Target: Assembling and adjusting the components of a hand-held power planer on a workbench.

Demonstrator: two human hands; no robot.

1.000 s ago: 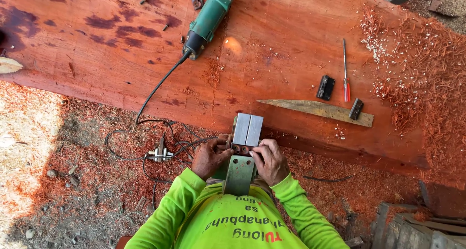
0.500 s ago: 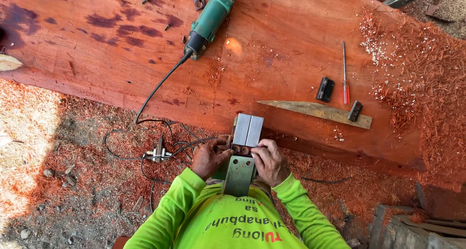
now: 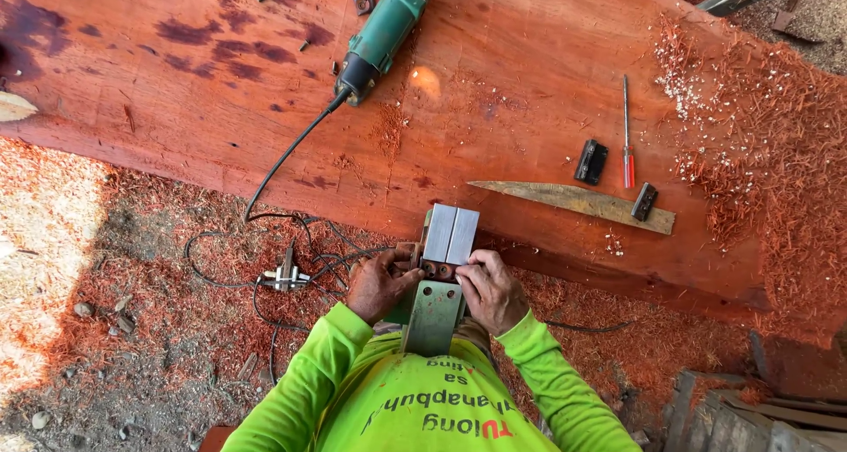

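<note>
both grips, left hand (image 3: pixel 378 284) and right hand (image 3: pixel 492 289), pinched on grey metal planer (image 3: pixel 438 276) beside red slab (image 3: pixel 494 90)

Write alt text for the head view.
Seen from above, a person's left hand and right hand grip an upturned electric planer beside a big red wood slab. On it lie a green grinder, a screwdriver and a wooden wedge.

Outdoor woodworking yard.
A huge red timber slab (image 3: pixel 494 108) lies over sawdust-strewn ground (image 3: pixel 132 328), a green power grinder (image 3: pixel 384 33) at 12 o'clock.
</note>
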